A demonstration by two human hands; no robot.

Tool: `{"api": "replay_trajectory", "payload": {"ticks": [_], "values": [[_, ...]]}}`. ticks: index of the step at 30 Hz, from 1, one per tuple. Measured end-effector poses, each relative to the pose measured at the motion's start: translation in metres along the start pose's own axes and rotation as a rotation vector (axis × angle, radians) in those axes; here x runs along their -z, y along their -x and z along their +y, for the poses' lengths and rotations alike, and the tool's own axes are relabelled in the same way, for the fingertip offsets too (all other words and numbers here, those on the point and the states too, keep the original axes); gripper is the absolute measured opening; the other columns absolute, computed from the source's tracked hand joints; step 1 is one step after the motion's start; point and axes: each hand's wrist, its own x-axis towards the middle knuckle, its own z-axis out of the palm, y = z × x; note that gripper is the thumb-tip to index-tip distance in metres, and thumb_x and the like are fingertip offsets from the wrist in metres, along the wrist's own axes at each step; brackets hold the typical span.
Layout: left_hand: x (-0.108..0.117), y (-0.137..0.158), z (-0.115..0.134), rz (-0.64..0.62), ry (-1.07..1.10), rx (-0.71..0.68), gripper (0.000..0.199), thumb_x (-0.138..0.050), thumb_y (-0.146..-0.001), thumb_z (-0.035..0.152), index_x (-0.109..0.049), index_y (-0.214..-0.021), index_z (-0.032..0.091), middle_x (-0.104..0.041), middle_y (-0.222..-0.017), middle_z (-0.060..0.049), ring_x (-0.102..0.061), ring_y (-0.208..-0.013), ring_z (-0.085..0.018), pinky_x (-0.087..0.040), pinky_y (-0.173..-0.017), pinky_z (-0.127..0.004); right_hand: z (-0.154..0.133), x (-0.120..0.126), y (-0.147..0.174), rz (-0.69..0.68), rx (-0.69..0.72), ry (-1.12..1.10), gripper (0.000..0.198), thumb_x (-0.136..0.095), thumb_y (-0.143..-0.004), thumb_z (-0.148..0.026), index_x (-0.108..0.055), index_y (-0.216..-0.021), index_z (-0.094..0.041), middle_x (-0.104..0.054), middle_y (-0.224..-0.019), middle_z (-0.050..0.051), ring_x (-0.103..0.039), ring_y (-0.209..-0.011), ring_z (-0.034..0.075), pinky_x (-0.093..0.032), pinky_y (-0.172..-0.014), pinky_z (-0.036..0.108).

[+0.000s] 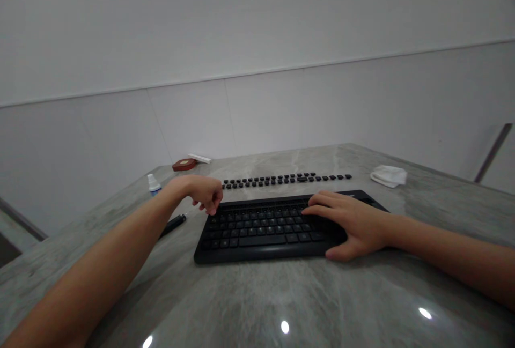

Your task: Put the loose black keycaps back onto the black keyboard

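A black keyboard [261, 253] lies on the grey marble-patterned table, its long side towards me. My left hand [206, 193] is at the keyboard's upper left corner, fingers curled and pinched downward; whatever they may hold is too small or hidden to name. Across the right part of the keyboard rests my right hand [346, 222], its fingers spread and the thumb near the front edge. Behind the keyboard, loose black keycaps [273, 181] stand in two rows, and the left end of the rows is partly covered by my left hand.
Left of the keyboard lies a dark pen-like tool [175, 223], partly behind my left forearm. A small white bottle [153, 183] stands further left. At the back are a brown case [184, 164] and a white strip [200, 158]. A folded white cloth [388, 176] lies at the right.
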Motion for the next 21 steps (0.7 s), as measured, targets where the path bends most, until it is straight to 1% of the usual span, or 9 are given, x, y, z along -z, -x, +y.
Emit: {"api": "replay_trajectory", "payload": {"ticks": [4, 8, 13, 16, 21], "values": [[-0.001, -0.001, 0.002, -0.003, -0.041, 0.051, 0.003, -0.064, -0.066, 0.016, -0.061, -0.066, 0.015, -0.059, -0.058, -0.002, -0.051, -0.05, -0.014, -0.038, -0.043, -0.021, -0.001, 0.001, -0.001, 0.002, 0.0, -0.01, 0.074, -0.067, -0.068, -0.056, -0.055, -0.126, -0.014, -0.054, -0.116, 0.015, -0.053, -0.102, 0.028, -0.044, -0.092, 0.046], [-0.002, -0.004, -0.001, -0.022, -0.012, 0.048, 0.005, -0.065, -0.065, 0.018, -0.061, -0.068, 0.015, -0.062, -0.062, -0.003, -0.055, -0.055, -0.015, -0.042, -0.047, -0.022, -0.002, 0.002, -0.001, 0.006, -0.001, -0.016, 0.073, -0.067, -0.067, -0.056, -0.056, -0.125, -0.013, -0.054, -0.115, 0.015, -0.053, -0.102, 0.028, -0.044, -0.091, 0.046], [-0.001, -0.006, -0.014, -0.092, 0.146, 0.012, 0.015, -0.07, -0.063, 0.023, -0.062, -0.073, 0.016, -0.065, -0.069, -0.005, -0.061, -0.063, -0.017, -0.045, -0.047, -0.021, -0.001, 0.001, -0.001, 0.005, -0.001, -0.014, 0.073, -0.067, -0.068, -0.056, -0.055, -0.126, -0.015, -0.054, -0.116, 0.015, -0.053, -0.103, 0.028, -0.044, -0.091, 0.046], [-0.001, -0.005, -0.022, -0.139, 0.261, -0.028, 0.022, -0.074, -0.06, 0.027, -0.061, -0.074, 0.016, -0.066, -0.073, -0.006, -0.063, -0.065, -0.019, -0.048, -0.048, -0.024, -0.001, 0.001, 0.0, 0.001, -0.004, -0.009, 0.073, -0.067, -0.068, -0.055, -0.055, -0.127, -0.014, -0.053, -0.116, 0.015, -0.053, -0.103, 0.028, -0.044, -0.091, 0.046], [-0.005, -0.009, -0.027, -0.162, 0.355, -0.01, 0.031, -0.075, -0.064, 0.038, -0.055, -0.072, 0.016, -0.064, -0.067, -0.005, -0.065, -0.065, -0.021, -0.052, -0.05, -0.027, -0.002, 0.002, 0.0, 0.013, -0.001, -0.021, 0.073, -0.067, -0.067, -0.056, -0.056, -0.126, -0.015, -0.054, -0.115, 0.014, -0.053, -0.102, 0.029, -0.044, -0.091, 0.047]]}}
